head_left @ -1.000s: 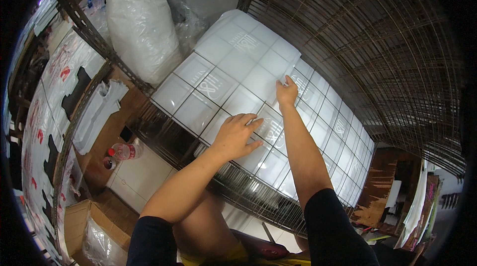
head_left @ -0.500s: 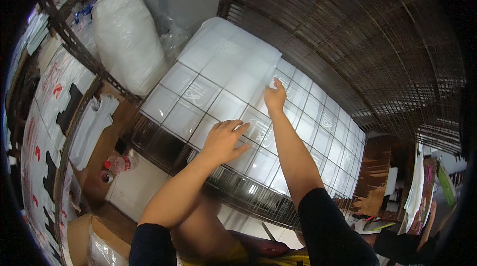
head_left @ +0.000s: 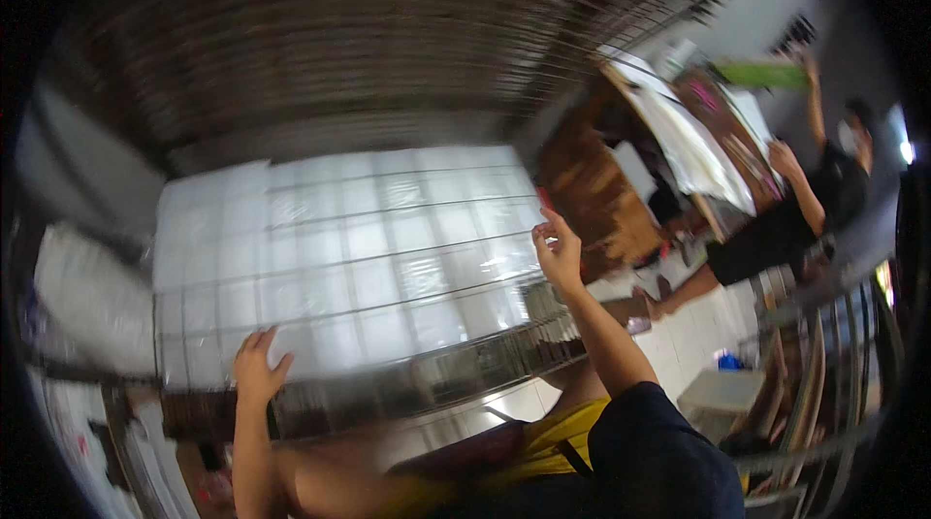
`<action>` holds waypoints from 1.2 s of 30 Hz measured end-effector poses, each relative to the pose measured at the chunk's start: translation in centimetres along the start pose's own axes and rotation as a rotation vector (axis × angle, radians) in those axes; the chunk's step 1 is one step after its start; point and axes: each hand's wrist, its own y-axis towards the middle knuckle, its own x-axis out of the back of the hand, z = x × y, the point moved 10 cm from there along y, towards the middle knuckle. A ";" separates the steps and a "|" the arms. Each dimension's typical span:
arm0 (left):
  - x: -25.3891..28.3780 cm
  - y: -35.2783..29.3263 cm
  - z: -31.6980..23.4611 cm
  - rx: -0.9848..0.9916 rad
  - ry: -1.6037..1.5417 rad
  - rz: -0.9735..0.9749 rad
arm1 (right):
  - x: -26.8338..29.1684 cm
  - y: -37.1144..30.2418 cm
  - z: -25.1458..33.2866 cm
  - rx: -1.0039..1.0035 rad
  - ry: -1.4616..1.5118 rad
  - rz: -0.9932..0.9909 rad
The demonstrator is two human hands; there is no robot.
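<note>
A wide wire rack (head_left: 330, 393) stands before me, spread with pale translucent plastic sheets (head_left: 339, 276) that bear white print; dark grid lines show across them. My left hand (head_left: 257, 369) is at the rack's near left edge, fingers and thumb apart, with nothing seen in it. Over at the right end of the sheets, my right hand (head_left: 560, 252) is raised with its fingers loosely bent and a gap between them. I see nothing held there, though motion blur softens the fingertips. Whether either hand touches the sheets cannot be made out.
More wire racks (head_left: 369, 44) slope up behind the sheets. A stuffed white sack (head_left: 92, 296) stands at the left. To the right are a worn brown board (head_left: 601, 199) and white sheets (head_left: 679, 136). Another person (head_left: 824, 189) in dark clothes reaches up at the far right.
My view has swung right, bringing the other person into sight. My hands have moved apart, the left to the rack's near left edge, the right to the far right end of the sheets.
</note>
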 end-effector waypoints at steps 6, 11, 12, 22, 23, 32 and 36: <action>-1.4 -1.6 -7.0 -0.021 -0.068 0.126 | 22.9 1.9 -2.7 0.267 -0.407 -0.578; -3.2 -4.9 -15.8 -0.010 -0.341 0.229 | 36.1 5.9 -5.7 0.019 -0.543 -0.922; -3.9 -5.8 -17.1 -0.067 -0.308 0.228 | 37.5 6.9 -6.2 0.028 -0.600 -0.938; -5.5 -6.0 -25.8 -0.209 -0.262 0.249 | 40.8 12.1 -14.7 -0.097 -0.593 -0.584; -5.5 -5.3 -26.6 -0.227 -0.257 0.251 | 40.7 12.2 -14.7 -0.049 -0.565 -0.572; -13.6 1.1 -41.7 0.175 -1.047 0.923 | 45.4 6.9 7.8 0.500 -0.502 -0.634; -13.9 2.5 -50.6 0.351 -1.561 1.140 | 44.7 3.2 16.7 0.609 -0.578 -0.552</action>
